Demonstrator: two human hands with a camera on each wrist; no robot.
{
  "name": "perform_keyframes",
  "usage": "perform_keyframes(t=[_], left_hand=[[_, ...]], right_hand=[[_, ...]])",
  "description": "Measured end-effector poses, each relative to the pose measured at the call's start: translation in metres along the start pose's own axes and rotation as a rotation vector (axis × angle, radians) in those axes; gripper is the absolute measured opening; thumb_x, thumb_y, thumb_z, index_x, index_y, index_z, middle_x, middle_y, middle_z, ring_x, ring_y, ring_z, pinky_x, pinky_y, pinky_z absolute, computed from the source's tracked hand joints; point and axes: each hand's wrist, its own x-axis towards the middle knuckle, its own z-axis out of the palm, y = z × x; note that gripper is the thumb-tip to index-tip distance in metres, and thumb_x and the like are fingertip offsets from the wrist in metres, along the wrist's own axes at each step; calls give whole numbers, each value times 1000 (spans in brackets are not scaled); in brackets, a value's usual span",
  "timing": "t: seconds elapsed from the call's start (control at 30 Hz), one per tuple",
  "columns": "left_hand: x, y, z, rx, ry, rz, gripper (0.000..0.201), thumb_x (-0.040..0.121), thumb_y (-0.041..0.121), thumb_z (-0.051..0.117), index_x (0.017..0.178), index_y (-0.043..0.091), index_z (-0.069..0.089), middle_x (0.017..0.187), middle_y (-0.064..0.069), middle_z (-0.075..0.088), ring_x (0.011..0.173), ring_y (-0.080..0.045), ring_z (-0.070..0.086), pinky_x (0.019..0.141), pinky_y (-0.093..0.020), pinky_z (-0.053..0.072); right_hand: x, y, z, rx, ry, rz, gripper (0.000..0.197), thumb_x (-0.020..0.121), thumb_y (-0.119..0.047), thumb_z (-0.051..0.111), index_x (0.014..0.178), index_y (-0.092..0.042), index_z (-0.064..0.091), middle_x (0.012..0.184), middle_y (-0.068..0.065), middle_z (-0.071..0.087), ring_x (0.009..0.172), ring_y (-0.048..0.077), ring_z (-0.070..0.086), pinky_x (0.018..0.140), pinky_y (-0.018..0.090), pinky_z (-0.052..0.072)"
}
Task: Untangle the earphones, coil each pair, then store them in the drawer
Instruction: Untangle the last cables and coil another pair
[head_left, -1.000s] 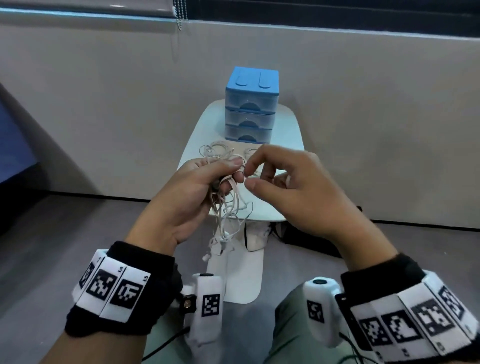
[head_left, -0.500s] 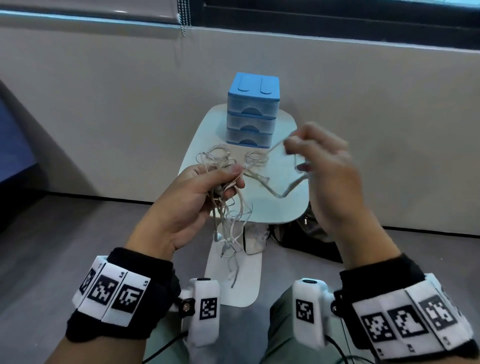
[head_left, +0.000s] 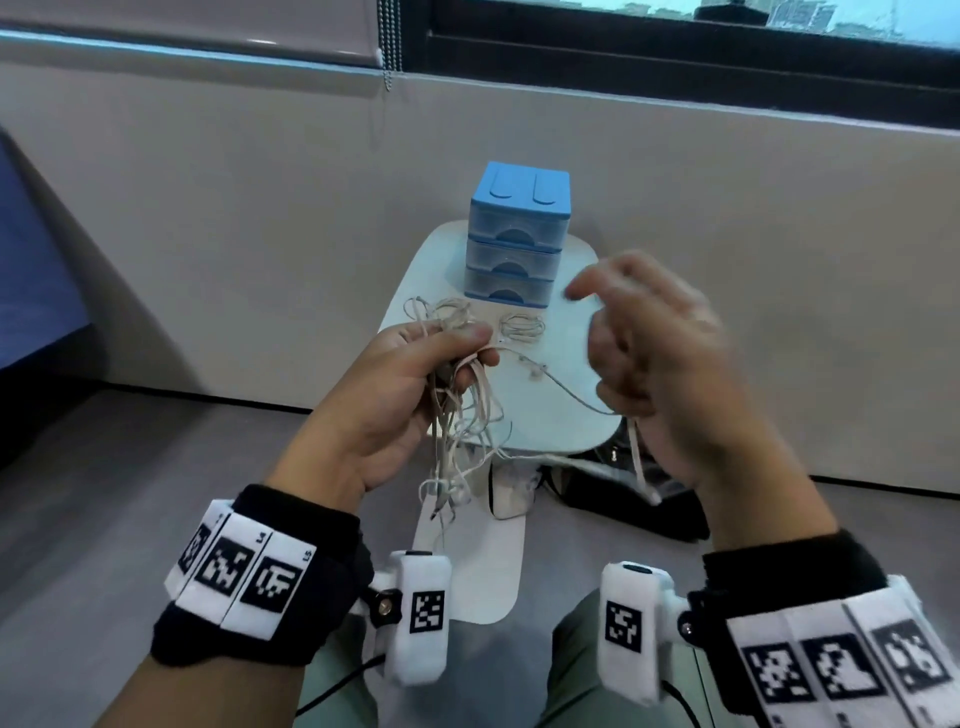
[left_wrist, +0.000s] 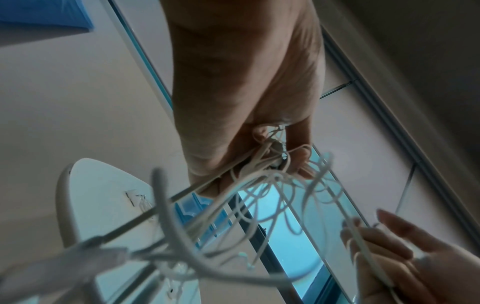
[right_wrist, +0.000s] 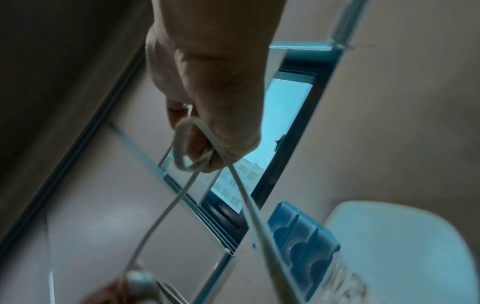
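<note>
My left hand (head_left: 415, 374) grips a tangled bunch of white earphones (head_left: 462, 415) above the small white table (head_left: 566, 415); loose loops and a plug hang below the fist. In the left wrist view the cords (left_wrist: 262, 164) are pinched between thumb and fingers. One cable (head_left: 566, 387) with an earbud runs rightward to my right hand (head_left: 644, 364), blurred, whose lower fingers curl round it; its end (head_left: 641, 467) dangles below. The right wrist view shows the cable (right_wrist: 189, 144) looped round the curled fingers. Further back lie another loose tangle (head_left: 441, 309) and a coiled pair (head_left: 522, 328).
A blue three-drawer box (head_left: 517, 239) stands at the table's far end, all drawers closed, against a beige wall. A dark bag (head_left: 623, 493) and the table's white foot (head_left: 467, 566) sit on the grey floor below.
My right hand pulled one cable out of the bunch, first up and right, and has now dropped lower on the right with the cable trailing. The left hand stayed in place.
</note>
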Motion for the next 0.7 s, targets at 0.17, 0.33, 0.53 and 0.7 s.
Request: perform_keyframes(t=[0.17, 0.33, 0.53, 0.7], left_hand=[[3, 5, 7, 69, -41, 18, 18, 94, 18, 67, 77, 13, 70, 63, 0, 60, 60, -10, 50, 60, -23, 38], [-3, 3, 3, 113, -100, 14, 16, 83, 24, 72, 74, 11, 73, 62, 1, 60, 51, -4, 51, 53, -15, 40], [-4, 0, -11, 140, -106, 28, 14, 79, 26, 75, 69, 16, 76, 75, -2, 66, 55, -5, 49, 56, -13, 41], [3, -9, -9, 150, -69, 53, 15, 80, 26, 79, 67, 18, 76, 74, -2, 63, 55, -4, 47, 55, -16, 37]], right_hand=[[-5, 20, 18, -531, -206, -83, 24, 88, -41, 73, 87, -17, 71, 67, 19, 50, 62, 32, 40, 59, 39, 33], [1, 17, 7, -446, -60, -35, 23, 97, -16, 67, 77, -7, 71, 55, -9, 47, 53, 8, 38, 51, 19, 31], [16, 16, -13, 133, 443, 36, 26, 80, -8, 61, 54, -15, 64, 65, 3, 58, 60, 17, 52, 59, 27, 37], [11, 2, -8, 674, 283, -121, 6, 68, -14, 46, 63, -11, 46, 75, 18, 69, 97, 38, 66, 92, 41, 47]])
